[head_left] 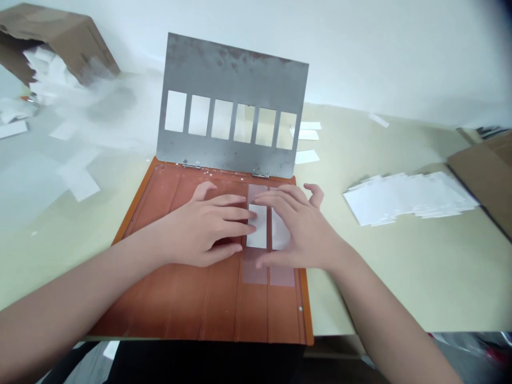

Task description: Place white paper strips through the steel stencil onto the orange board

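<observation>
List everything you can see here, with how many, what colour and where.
orange board: one, orange-brown, centre of the table, under both hands
metal stencil plate: one, grey, six window cut-outs, hinged upright at the board's far edge
white card: one clearly seen, white, on the board between the fingertips; a second shows partly under the right hand
translucent strips: two, pale, lying lengthwise on the board's right part
stack of cards: one fanned pile, white, table right
loose slips: several, white, scattered behind and left
cardboard box: one, brown, far left
table: one, pale yellow-green
left hand: flat on the board
right hand: flat, on the cards
</observation>
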### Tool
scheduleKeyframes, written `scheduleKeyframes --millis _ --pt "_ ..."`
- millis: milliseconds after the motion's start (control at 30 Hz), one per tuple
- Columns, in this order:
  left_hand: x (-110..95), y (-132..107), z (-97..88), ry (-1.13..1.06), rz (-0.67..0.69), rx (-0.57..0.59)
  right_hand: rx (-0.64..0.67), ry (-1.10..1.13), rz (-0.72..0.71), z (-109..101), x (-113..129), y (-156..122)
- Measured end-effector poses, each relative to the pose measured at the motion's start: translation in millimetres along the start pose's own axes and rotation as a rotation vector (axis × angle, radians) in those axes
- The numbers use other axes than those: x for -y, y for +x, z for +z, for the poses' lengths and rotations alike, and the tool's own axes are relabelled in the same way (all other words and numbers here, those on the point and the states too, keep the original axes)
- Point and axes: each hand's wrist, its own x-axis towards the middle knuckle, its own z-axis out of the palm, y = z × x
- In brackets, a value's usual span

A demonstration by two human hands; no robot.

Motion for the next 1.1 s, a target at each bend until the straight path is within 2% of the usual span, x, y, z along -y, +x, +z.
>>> scheduleKeyframes --millis 133,267,433,733,1100 --pt "0 0 -0.7 -0.028 -0.023 0.035 0.098 -0.019 0.004 1 7 -3" --pt "1 1 -1.2 -0.051 -0.029 0.041 0.102 -0.014 -0.005 3 8 -2" --pt "2 4 -1.0 -0.068 -0.017 0.033 0.017 -0.004 -0.029 1 4 -1" --pt "0 8 9.3 -0.079 -0.039 -0.086 -0.158 -0.026 -0.156 4 0 0" --pt "1 10 10.7 -0.046 -0.024 -0.13 -0.172 0.079 -0.193 1 -1 1"
